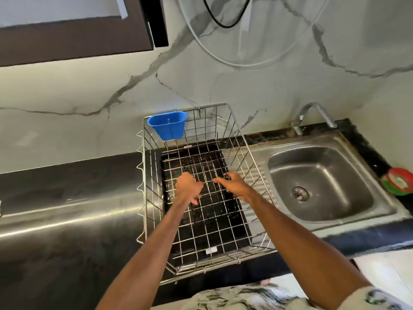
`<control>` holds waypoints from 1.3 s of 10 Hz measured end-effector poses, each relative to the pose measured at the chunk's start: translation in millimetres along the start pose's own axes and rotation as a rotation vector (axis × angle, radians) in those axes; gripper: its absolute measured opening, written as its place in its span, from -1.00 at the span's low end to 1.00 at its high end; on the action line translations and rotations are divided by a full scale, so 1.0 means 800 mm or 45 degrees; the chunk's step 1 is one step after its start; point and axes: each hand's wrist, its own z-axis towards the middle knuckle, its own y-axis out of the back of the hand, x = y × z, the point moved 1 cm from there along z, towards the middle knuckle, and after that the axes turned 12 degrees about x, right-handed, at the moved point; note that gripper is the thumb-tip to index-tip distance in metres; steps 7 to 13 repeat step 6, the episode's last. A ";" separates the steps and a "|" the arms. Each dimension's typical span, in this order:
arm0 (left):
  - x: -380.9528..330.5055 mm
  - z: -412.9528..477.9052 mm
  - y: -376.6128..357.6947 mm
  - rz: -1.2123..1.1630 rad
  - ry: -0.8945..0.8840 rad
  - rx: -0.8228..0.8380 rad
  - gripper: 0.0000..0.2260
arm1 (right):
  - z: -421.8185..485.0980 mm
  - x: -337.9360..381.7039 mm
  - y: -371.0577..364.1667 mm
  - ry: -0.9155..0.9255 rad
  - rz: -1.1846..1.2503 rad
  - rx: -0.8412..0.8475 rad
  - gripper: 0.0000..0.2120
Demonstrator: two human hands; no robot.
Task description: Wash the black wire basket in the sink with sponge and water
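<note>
Patterned shirt fabric [234, 296] fills the bottom edge, and both bare forearms reach forward from it into a chrome wire dish rack [243, 153]. Black wire basket [207, 198]: it lies low inside this rack, its thin dark wires hard to separate from the black drip tray [237, 233] beneath. Left hand [188, 187]: clenched, fingers curled round wires at the basket's left part. Right hand [230, 183]: fingers hooked over a black wire at the basket's right part, thumb pointing toward the left hand. The two hands are near each other but apart. Blue plastic cup [167, 127]: it hangs on the rack's far-left corner, on the rim. The rack stands at the right end of the dark countertop [67, 198], its right side over the ribbed drainboard [257, 175]. Stainless steel sink [335, 166]: it lies just right of the rack, with a round drain strainer [300, 193] at the basin's centre. Bent metal faucet [312, 115]: it rises at the sink's far edge. A red-and-green round object [400, 181] rests on the counter at the sink's right edge; what it is cannot be told. White marble-veined wall [89, 86]: it backs the counter and bears a looped white hose [223, 58] and a black cable [225, 24]. Dark cabinet [73, 39]: upper left.
</note>
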 end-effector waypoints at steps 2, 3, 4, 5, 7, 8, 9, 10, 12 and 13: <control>0.005 -0.004 0.000 0.097 0.011 -0.020 -0.93 | 0.004 0.003 0.000 -0.022 -0.034 0.019 -0.13; 0.005 -0.012 -0.002 0.195 0.002 -0.089 -0.82 | 0.000 0.009 0.001 -0.008 -0.064 -0.007 -0.13; 0.004 -0.023 -0.004 0.394 -0.014 -0.194 -0.83 | -0.009 0.014 0.004 0.053 -0.150 -0.060 -0.12; -0.003 -0.040 -0.007 0.584 -0.014 -0.247 -0.85 | -0.033 0.022 0.014 0.127 -0.245 -0.109 -0.20; -0.025 -0.064 -0.019 0.682 -0.163 -0.361 -0.70 | -0.063 0.028 0.026 0.283 -0.328 -0.221 -0.39; -0.025 -0.064 -0.019 0.682 -0.163 -0.361 -0.70 | -0.063 0.028 0.026 0.283 -0.328 -0.221 -0.39; -0.025 -0.064 -0.019 0.682 -0.163 -0.361 -0.70 | -0.063 0.028 0.026 0.283 -0.328 -0.221 -0.39; -0.025 -0.064 -0.019 0.682 -0.163 -0.361 -0.70 | -0.063 0.028 0.026 0.283 -0.328 -0.221 -0.39; -0.025 -0.064 -0.019 0.682 -0.163 -0.361 -0.70 | -0.063 0.028 0.026 0.283 -0.328 -0.221 -0.39; -0.025 -0.064 -0.019 0.682 -0.163 -0.361 -0.70 | -0.063 0.028 0.026 0.283 -0.328 -0.221 -0.39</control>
